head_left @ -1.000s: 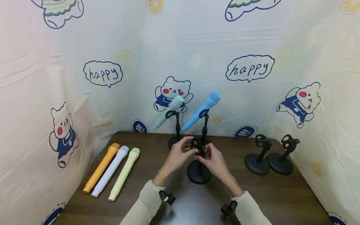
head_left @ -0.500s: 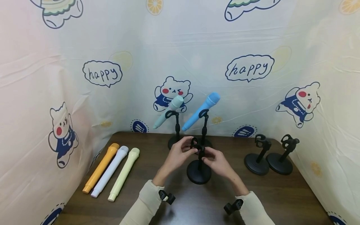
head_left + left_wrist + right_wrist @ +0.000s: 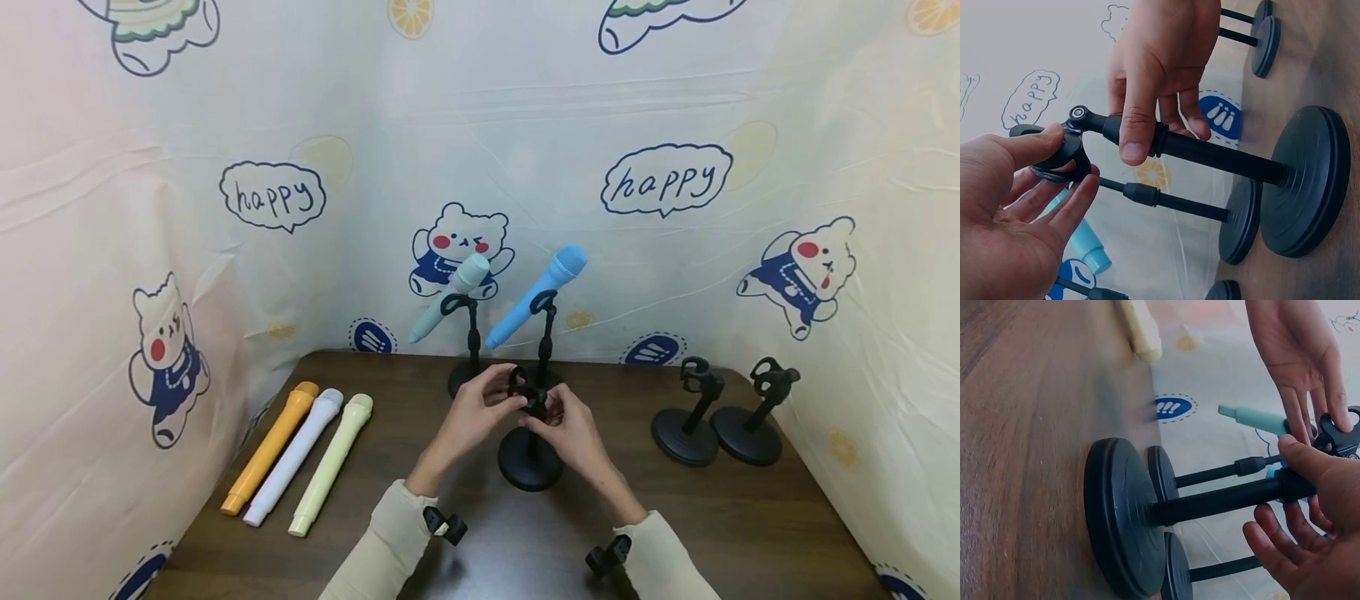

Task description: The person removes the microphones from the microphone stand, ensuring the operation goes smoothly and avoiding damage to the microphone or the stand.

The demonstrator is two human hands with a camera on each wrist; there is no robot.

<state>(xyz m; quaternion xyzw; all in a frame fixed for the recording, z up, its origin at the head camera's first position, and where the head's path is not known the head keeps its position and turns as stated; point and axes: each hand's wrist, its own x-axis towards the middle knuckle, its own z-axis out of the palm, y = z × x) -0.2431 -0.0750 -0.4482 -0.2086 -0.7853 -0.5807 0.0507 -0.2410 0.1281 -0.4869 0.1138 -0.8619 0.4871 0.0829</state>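
In the middle of the table stands a black microphone stand (image 3: 530, 462) on its round base. My left hand (image 3: 476, 417) pinches the stand's clip (image 3: 1075, 153) between thumb and fingers. Lower down, my right hand (image 3: 576, 433) holds the collar at the top of the pole (image 3: 1225, 157), its thumb on one side and fingers on the other. No microphone sits in this clip. Behind it, a mint microphone (image 3: 442, 308) and a blue microphone (image 3: 532, 300) rest tilted in the clips of two other stands.
On the left lie an orange microphone (image 3: 270, 450), a white microphone (image 3: 292, 458) and a pale yellow microphone (image 3: 332, 467), side by side. Two more black stands (image 3: 686, 437) (image 3: 746, 437) with folded heads are at the right. A printed cloth (image 3: 540, 108) hangs behind the table (image 3: 757, 533).
My right hand shifted slightly right along the stand, then came back left to the collar. The left hand stays on the clip, and the stand's base has not moved.
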